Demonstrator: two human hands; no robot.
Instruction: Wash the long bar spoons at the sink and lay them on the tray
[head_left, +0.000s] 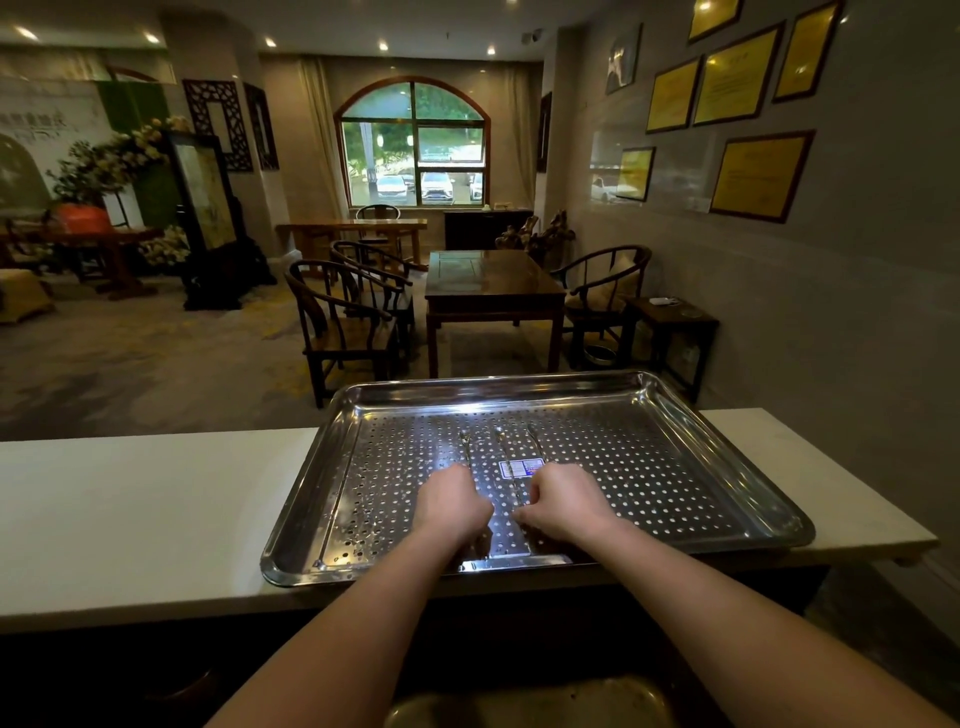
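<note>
A perforated steel tray (675, 467) rests on the white counter. Three long bar spoons lie side by side on it, bowls pointing away: a left spoon (464, 441), a middle spoon (503, 447) and a right spoon (534, 436). My left hand (453, 501) is curled over the near end of the left spoon. My right hand (569, 501) is curled over the near end of the right spoon, its fingers close to the middle spoon's handle. The handles' near ends are hidden under my hands. A small sticker (521, 467) sits on the tray between the spoons.
The white counter (130, 514) runs left and right of the tray. A sink basin (530, 701) lies below, near me. Beyond the counter stand dark wooden chairs (343, 322) and a table (493, 291). Framed plaques hang on the right wall.
</note>
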